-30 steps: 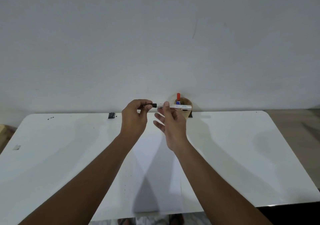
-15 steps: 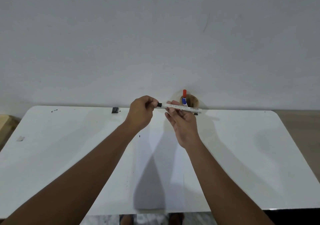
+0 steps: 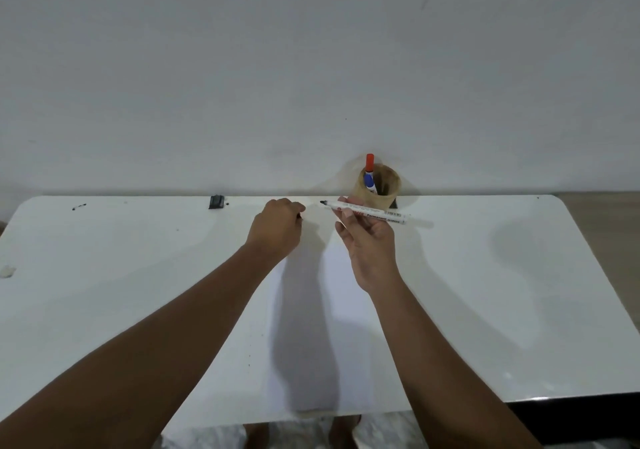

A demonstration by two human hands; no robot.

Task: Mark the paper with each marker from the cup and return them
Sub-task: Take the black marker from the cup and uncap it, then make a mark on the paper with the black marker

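Observation:
My right hand (image 3: 370, 241) holds a white permanent marker (image 3: 374, 214) level above the table, its bare black tip pointing left. My left hand (image 3: 277, 227) is closed a short way left of the tip, with a bit of the black cap (image 3: 300, 219) showing at the fingers. A brown cup (image 3: 379, 189) stands at the table's far edge behind my right hand, with a red-capped marker (image 3: 369, 163) and a blue-capped marker (image 3: 369, 182) upright inside. A white sheet of paper (image 3: 349, 327) lies on the table beneath my forearms.
The white table (image 3: 519, 293) runs against a plain wall. A small black object (image 3: 216, 202) sits at the far edge left of my hands, with dark specks (image 3: 79, 206) near the far left corner. Feet show on the floor below the near edge.
The cap has come off the marker: my left hand pulled away to the left with it, leaving the black tip bare. My right hand dropped slightly with the marker.

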